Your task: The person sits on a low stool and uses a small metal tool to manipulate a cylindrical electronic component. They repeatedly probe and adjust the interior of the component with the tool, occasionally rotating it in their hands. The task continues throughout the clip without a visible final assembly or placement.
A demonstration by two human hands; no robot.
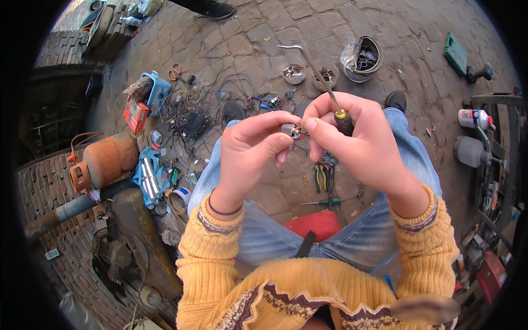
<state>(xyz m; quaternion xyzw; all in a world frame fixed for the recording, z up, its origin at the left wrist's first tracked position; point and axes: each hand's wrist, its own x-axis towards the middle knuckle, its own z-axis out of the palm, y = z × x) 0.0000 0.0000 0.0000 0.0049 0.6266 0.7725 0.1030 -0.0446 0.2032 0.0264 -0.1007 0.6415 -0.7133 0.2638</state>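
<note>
Between the thumb and fingers of my left hand (242, 146) is a small silvery metal cylinder (288, 129), its end turned to the right and showing a coppery bit inside. My right hand (363, 140) is closed around a hooked pick (319, 75) with a black and yellow handle. The pick's bent tip points up and away to the left. Thumb and forefinger of that same hand pinch at the cylinder's open end; what they grip there is too small to make out. Below the hands, pliers (321, 177) with yellow-green handles and a screwdriver (322, 203) lie on the paving.
Tangled wires (187, 113) spread ahead on the left, near a blue basket (158, 88). Small bowls of metal bits (293, 73) and a bucket (361, 59) stand ahead. An orange gas cylinder (113, 159) lies left. A green case (455, 52) and metal frame (498, 99) are right.
</note>
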